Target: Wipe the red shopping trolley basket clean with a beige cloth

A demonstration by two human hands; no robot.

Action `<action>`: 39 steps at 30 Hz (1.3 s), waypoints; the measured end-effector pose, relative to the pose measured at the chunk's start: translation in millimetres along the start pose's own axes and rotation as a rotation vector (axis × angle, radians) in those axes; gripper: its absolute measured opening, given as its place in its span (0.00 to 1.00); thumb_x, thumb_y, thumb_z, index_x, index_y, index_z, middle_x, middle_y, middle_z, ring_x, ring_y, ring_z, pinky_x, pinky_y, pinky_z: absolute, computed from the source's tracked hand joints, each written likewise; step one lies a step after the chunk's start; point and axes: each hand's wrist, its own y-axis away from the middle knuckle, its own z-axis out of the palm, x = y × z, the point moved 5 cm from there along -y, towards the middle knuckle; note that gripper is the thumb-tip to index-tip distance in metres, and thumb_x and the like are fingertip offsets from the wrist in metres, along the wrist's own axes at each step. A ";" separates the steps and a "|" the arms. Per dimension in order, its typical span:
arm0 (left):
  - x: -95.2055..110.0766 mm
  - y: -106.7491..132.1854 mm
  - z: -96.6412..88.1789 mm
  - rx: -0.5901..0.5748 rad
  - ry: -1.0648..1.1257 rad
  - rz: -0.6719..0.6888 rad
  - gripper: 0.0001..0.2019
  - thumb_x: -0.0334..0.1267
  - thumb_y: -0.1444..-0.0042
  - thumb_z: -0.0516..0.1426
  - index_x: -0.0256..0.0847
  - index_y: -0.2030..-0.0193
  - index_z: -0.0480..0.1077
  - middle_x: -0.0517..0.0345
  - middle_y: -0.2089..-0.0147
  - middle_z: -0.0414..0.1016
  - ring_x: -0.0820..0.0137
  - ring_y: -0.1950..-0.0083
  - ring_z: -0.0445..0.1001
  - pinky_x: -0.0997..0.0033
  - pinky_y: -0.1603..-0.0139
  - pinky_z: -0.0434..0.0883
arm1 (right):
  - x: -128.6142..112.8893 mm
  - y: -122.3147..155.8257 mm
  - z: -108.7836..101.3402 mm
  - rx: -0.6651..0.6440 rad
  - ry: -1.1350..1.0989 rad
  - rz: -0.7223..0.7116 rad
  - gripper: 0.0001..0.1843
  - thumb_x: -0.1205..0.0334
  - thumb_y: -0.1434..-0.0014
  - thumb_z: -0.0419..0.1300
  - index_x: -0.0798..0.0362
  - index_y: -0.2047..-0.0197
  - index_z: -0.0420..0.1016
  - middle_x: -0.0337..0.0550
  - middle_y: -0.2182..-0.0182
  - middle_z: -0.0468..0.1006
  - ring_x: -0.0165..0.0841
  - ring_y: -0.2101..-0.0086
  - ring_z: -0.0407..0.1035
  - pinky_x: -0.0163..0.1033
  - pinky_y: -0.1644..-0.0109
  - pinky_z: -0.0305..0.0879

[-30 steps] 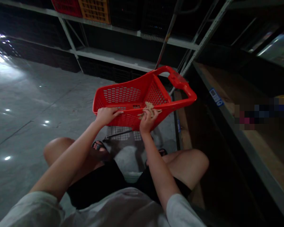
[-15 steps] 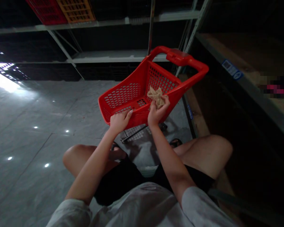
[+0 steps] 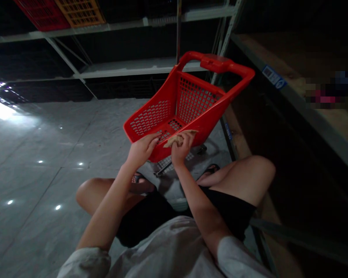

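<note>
Cart (image 3: pixel 210 119) of red plastic, its walls pierced with rows of holes, stands at the centre of the frame, slanting so that its handle (image 3: pixel 217 63) points to the upper right. Right hand (image 3: pixel 182 148), just below the centre, is curled around a crumpled beige cloth (image 3: pixel 174 141), bunched under the fingers and lying against the near side of the basket at its rim. Left hand (image 3: pixel 142 150), a little farther left, is partly open, its fingers reaching over the same near rim; whether it grips the plastic cannot be told. Both forearms come up from the bottom of the frame between bent knees, and a black sandal (image 3: pixel 213 168) shows to the right below the basket. Across the top runs a white metal rack (image 3: pixel 127 72), with a red crate (image 3: pixel 43 13) beside a yellow crate (image 3: pixel 81 13) at upper left. Grey floor (image 3: pixel 46 133) with small bright reflections fills the left; a wooden ledge (image 3: pixel 266 46) bearing a blue label (image 3: pixel 274 77) lies at upper right.
</note>
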 end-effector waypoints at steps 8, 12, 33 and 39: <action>-22.1 18.5 36.1 0.263 -0.243 -0.155 0.32 0.47 0.26 0.37 0.40 0.57 0.81 0.46 0.61 0.82 0.61 0.56 0.78 0.59 0.46 0.67 | 40.9 97.4 13.3 -0.468 0.125 0.038 0.14 0.75 0.48 0.55 0.52 0.58 0.67 0.51 0.57 0.72 0.41 0.51 0.69 0.48 0.41 0.69; -14.6 14.8 45.6 0.323 -0.219 -0.096 0.34 0.50 0.27 0.36 0.40 0.61 0.81 0.47 0.66 0.81 0.61 0.61 0.77 0.60 0.51 0.66 | 39.1 108.7 0.8 -0.475 0.121 0.038 0.16 0.77 0.48 0.51 0.51 0.59 0.67 0.51 0.54 0.69 0.40 0.50 0.68 0.47 0.41 0.68; 12.7 84.7 83.6 0.745 0.616 -0.007 0.30 0.59 0.34 0.53 0.43 0.32 0.61 0.42 0.31 0.68 0.58 0.31 0.67 0.54 0.31 0.66 | -25.4 61.5 -45.9 -0.681 -0.130 0.097 0.15 0.59 0.42 0.56 0.51 0.52 0.72 0.47 0.55 0.77 0.37 0.54 0.72 0.44 0.44 0.69; -25.4 101.5 112.5 0.945 0.970 -0.360 0.22 0.53 0.29 0.47 0.49 0.34 0.62 0.48 0.41 0.75 0.62 0.45 0.79 0.57 0.42 0.77 | -107.9 33.0 -22.5 -1.097 -0.257 -0.249 0.22 0.54 0.29 0.48 0.44 0.38 0.73 0.46 0.38 0.71 0.36 0.36 0.64 0.45 0.29 0.58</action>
